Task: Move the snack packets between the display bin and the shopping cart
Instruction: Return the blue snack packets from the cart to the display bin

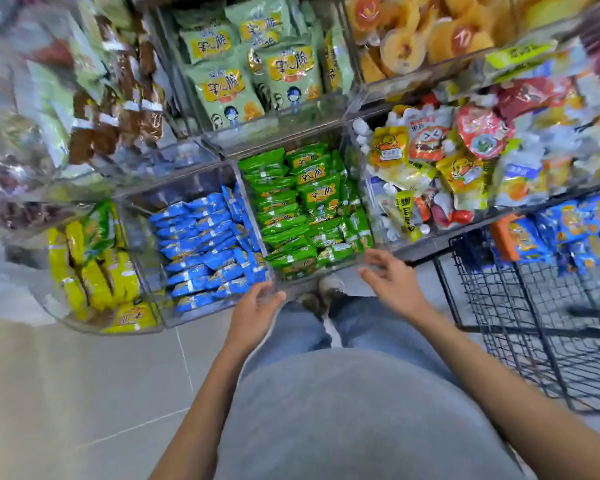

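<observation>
Holding our left hand (257,308) and right hand (394,284) loose and empty by the bin (305,284), we see green packets (291,230) lying crosswise, cart (534,306) cropped.

A clear display bin (314,277) sits low at the centre, open at the top and packed nearly to its rim with green packets (291,220). An upper bin (274,133) overhangs its back half, so the only way in is from above at the front. A clear divider (253,216) walls it off from the blue packets (205,244) on the left. On the right, the black wire shopping cart (534,306) stands open-topped, with tall mesh sides. The person's legs fill the floor gap below the bin.
</observation>
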`<move>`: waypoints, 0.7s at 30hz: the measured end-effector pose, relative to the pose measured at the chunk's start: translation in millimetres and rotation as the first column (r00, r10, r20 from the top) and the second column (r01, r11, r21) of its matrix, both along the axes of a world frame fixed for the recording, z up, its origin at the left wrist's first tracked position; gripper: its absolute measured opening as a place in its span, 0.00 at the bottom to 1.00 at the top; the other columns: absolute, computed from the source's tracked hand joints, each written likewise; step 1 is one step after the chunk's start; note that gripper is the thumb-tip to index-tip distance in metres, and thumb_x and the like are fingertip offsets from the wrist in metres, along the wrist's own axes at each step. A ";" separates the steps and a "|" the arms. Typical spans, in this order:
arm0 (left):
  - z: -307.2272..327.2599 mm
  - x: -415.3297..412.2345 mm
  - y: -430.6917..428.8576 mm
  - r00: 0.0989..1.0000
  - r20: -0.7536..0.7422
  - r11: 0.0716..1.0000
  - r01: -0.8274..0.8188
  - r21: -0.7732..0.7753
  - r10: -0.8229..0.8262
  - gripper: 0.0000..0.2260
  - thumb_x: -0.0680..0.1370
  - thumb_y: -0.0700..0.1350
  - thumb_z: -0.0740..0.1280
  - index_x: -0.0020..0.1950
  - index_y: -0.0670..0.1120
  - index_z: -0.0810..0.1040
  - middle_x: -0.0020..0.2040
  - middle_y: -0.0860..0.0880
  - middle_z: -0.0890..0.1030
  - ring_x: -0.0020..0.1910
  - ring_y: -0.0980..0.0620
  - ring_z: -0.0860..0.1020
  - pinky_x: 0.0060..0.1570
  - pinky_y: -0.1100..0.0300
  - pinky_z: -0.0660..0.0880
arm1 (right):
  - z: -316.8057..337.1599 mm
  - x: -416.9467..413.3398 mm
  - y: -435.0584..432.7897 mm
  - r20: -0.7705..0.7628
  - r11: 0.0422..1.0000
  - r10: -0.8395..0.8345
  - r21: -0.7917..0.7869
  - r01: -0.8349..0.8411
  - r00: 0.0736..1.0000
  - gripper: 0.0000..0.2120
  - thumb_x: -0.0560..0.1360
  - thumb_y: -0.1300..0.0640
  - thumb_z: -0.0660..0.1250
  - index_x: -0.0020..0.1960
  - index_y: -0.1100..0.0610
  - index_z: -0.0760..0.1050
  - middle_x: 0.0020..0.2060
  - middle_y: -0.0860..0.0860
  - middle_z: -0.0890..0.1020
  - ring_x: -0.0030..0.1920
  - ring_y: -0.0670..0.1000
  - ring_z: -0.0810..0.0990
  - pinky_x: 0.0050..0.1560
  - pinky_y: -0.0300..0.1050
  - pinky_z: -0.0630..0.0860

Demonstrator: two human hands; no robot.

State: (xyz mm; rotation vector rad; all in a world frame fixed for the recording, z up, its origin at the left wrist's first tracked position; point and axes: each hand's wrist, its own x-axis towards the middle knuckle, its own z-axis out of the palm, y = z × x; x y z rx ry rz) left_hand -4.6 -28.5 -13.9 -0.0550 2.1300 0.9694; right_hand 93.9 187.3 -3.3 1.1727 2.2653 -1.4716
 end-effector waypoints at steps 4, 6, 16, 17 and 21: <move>3.0 -6.6 -13.2 0.984 0.089 0.987 0.156 -0.040 -0.152 0.13 0.77 0.45 0.68 0.60 0.42 0.76 0.51 0.48 0.78 0.56 0.46 0.77 0.54 0.60 0.69 | 6.5 31.2 -25.7 0.054 0.949 -0.299 -0.088 0.303 0.953 0.18 0.75 0.57 0.67 0.64 0.60 0.72 0.58 0.57 0.78 0.57 0.57 0.78 0.60 0.49 0.72; 6.7 -13.7 -1.1 0.952 0.091 0.954 0.296 -0.053 -0.291 0.13 0.77 0.46 0.67 0.60 0.44 0.76 0.52 0.49 0.78 0.54 0.49 0.76 0.54 0.59 0.68 | 9.0 56.1 -37.9 0.062 0.889 -0.439 -0.114 0.444 0.896 0.17 0.75 0.60 0.67 0.63 0.59 0.73 0.56 0.57 0.79 0.55 0.57 0.78 0.59 0.51 0.73; 18.3 22.3 150.4 0.585 0.009 0.583 0.806 0.098 -0.811 0.10 0.77 0.47 0.67 0.58 0.49 0.76 0.48 0.50 0.79 0.47 0.54 0.76 0.48 0.65 0.69 | 20.1 171.5 -70.9 0.033 0.440 -0.894 -0.131 0.888 0.448 0.12 0.76 0.67 0.63 0.59 0.64 0.73 0.53 0.60 0.80 0.51 0.56 0.78 0.59 0.52 0.73; 19.2 31.6 167.2 0.542 0.006 0.539 0.835 0.109 -0.840 0.10 0.77 0.47 0.67 0.58 0.49 0.76 0.47 0.51 0.79 0.47 0.54 0.76 0.49 0.63 0.69 | 19.3 177.3 -68.6 0.031 0.392 -0.916 -0.132 0.910 0.399 0.12 0.76 0.67 0.63 0.59 0.65 0.74 0.53 0.61 0.80 0.51 0.56 0.78 0.59 0.53 0.73; 23.2 65.7 235.4 0.416 -0.060 0.405 0.903 0.143 -0.907 0.11 0.77 0.45 0.67 0.59 0.47 0.75 0.46 0.50 0.79 0.44 0.55 0.76 0.48 0.64 0.70 | 16.6 192.7 -35.3 -0.013 0.243 -0.970 -0.167 0.955 0.244 0.09 0.77 0.65 0.63 0.56 0.59 0.74 0.51 0.60 0.80 0.48 0.55 0.79 0.50 0.47 0.76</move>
